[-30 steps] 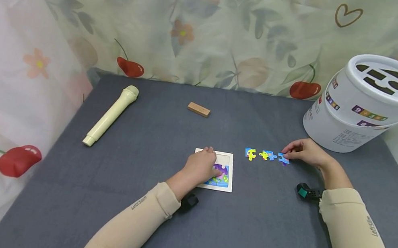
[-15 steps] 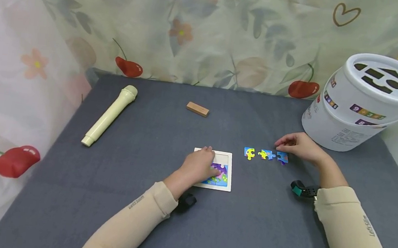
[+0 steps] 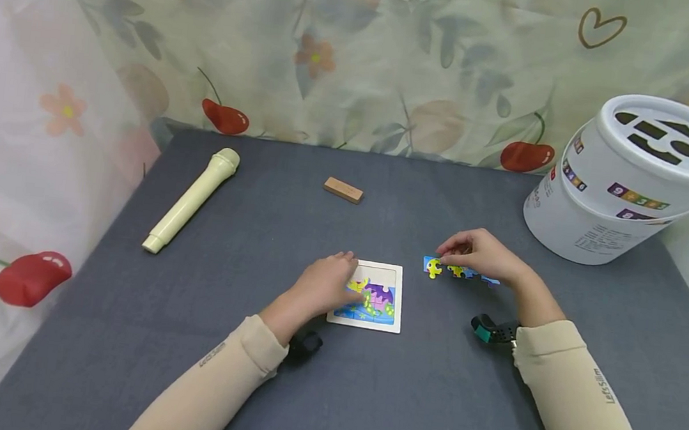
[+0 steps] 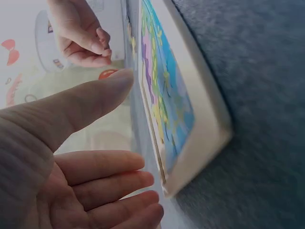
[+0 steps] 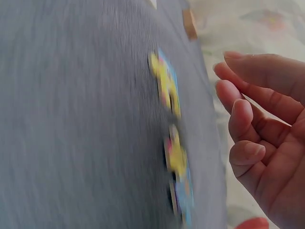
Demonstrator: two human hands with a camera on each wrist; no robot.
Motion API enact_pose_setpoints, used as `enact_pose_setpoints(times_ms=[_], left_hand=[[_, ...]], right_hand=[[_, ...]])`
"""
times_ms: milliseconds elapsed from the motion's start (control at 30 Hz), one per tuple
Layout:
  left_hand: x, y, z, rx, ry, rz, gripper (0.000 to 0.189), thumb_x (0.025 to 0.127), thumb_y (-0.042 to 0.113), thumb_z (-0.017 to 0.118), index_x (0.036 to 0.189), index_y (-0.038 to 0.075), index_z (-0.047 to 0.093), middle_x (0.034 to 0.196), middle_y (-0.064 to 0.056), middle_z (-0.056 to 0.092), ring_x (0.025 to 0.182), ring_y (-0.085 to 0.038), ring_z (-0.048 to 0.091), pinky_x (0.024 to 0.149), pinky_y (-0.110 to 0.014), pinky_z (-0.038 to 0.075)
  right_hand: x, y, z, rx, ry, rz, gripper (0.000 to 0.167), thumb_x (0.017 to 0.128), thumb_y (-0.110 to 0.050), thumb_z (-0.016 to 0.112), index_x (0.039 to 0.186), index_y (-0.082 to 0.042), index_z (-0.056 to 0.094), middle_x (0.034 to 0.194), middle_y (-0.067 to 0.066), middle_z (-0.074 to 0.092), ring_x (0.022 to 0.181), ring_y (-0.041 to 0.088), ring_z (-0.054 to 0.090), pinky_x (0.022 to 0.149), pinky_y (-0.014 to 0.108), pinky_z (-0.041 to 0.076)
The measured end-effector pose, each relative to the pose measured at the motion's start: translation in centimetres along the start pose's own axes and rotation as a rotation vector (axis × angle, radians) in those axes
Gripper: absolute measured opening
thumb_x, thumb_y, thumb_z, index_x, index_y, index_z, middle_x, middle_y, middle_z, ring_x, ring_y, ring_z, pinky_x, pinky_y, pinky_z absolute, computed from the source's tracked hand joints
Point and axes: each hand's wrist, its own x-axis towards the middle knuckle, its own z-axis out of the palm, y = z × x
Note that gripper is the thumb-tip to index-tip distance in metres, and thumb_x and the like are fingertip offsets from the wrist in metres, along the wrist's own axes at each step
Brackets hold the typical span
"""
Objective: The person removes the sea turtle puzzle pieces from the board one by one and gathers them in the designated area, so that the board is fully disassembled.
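Observation:
A square jigsaw puzzle in a pale wooden frame lies on the table, its lower part filled with a purple, green and blue picture. My left hand is over its left side, fingers extended beside the frame in the left wrist view. To the right, loose puzzle pieces lie in a row: a yellow and blue piece, a middle piece and a blue piece partly behind my hand. My right hand hovers over the row with loosely bent fingers, nothing between them, thumb near the leftmost piece.
A large white bucket with shape holes in its lid stands at the back right. A small wooden block lies farther back. At the left lies a cream microphone-shaped stick. A floral curtain hangs behind the table.
My right hand has moved left along the row, from the blue piece to the yellow one. My left hand has shifted left, uncovering more of the puzzle.

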Motion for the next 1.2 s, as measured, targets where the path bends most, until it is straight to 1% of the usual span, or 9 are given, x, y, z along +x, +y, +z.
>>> enact_pose_setpoints(times_ms=[133,267,400,500,600,733,833,933,1200], left_hand=[[-0.5,-0.6,0.2,-0.036,0.011,0.001,0.067,0.082,0.038,0.07,0.135,0.004,0.048,0.145,-0.013,0.041,0.133,-0.028,0.041,0.108,-0.042,0.036],[-0.9,-1.0,0.3,-0.075,0.041,0.017,0.058,0.08,0.034,0.073,0.126,0.003,0.057,0.139,-0.013,0.049,0.117,-0.028,0.056,0.096,-0.04,0.047],[-1.1,-1.3,0.3,-0.085,0.035,0.017,0.054,0.078,0.033,0.075,0.12,0.002,0.06,0.128,-0.014,0.059,0.105,-0.026,0.061,0.089,-0.039,0.05],[-1.3,-1.6,0.2,-0.108,0.02,0.007,0.058,0.078,0.032,0.075,0.125,0.002,0.058,0.127,-0.013,0.06,0.11,-0.025,0.059,0.094,-0.039,0.048],[-1.5,-1.9,0.1,-0.166,0.013,0.003,0.059,0.079,0.03,0.075,0.128,0.002,0.056,0.13,-0.013,0.057,0.118,-0.025,0.055,0.1,-0.04,0.044],[-1.6,-2.5,0.0,-0.215,0.018,0.032,0.058,0.079,0.025,0.075,0.129,0.002,0.055,0.133,-0.012,0.055,0.125,-0.026,0.05,0.104,-0.04,0.04],[-1.6,-2.9,-0.1,-0.219,0.02,0.049,0.057,0.078,0.024,0.075,0.129,0.004,0.056,0.134,-0.011,0.055,0.126,-0.026,0.049,0.105,-0.04,0.04],[-1.6,-3.0,-0.2,-0.223,0.012,0.041,0.057,0.078,0.024,0.076,0.128,0.005,0.056,0.134,-0.011,0.054,0.127,-0.026,0.048,0.105,-0.04,0.039],[-1.5,-3.0,-0.5,-0.206,-0.007,0.028,0.056,0.078,0.024,0.076,0.127,0.004,0.058,0.13,-0.01,0.058,0.125,-0.027,0.049,0.104,-0.042,0.04]], right_hand=[[0.9,-1.2,1.4,0.039,-0.013,-0.038,0.022,0.086,-0.014,0.067,0.102,0.001,0.068,0.085,0.012,0.067,0.067,0.016,0.055,0.058,0.026,0.046],[1.9,-2.5,2.7,0.06,-0.037,-0.085,0.023,0.084,-0.013,0.068,0.102,0.003,0.068,0.082,0.009,0.066,0.067,0.021,0.056,0.056,0.028,0.047],[2.8,-3.9,3.9,0.066,-0.092,-0.118,0.024,0.083,-0.013,0.069,0.102,0.003,0.068,0.083,0.008,0.066,0.069,0.017,0.055,0.058,0.025,0.047],[3.4,-4.7,4.6,0.077,-0.128,-0.13,0.024,0.083,-0.012,0.069,0.102,0.003,0.068,0.085,0.009,0.067,0.071,0.014,0.055,0.061,0.023,0.046],[3.9,-5.4,5.1,0.084,-0.15,-0.146,0.024,0.083,-0.011,0.069,0.102,0.003,0.068,0.085,0.009,0.066,0.073,0.013,0.054,0.063,0.022,0.046],[4.4,-6.2,5.7,0.085,-0.181,-0.162,0.022,0.083,-0.01,0.069,0.101,0.003,0.069,0.084,0.008,0.066,0.074,0.013,0.055,0.064,0.022,0.045],[4.9,-6.6,6.3,0.08,-0.212,-0.175,0.023,0.082,-0.01,0.07,0.102,0.002,0.069,0.083,0.006,0.066,0.074,0.013,0.054,0.065,0.021,0.045],[5.4,-7.0,6.8,0.067,-0.249,-0.185,0.023,0.082,-0.01,0.07,0.102,0.001,0.069,0.083,0.006,0.067,0.072,0.011,0.053,0.066,0.021,0.046],[5.8,-7.8,7.8,0.033,-0.321,-0.156,0.02,0.08,-0.007,0.07,0.097,0.002,0.07,0.087,0.008,0.069,0.069,0.008,0.053,0.066,0.02,0.046]])
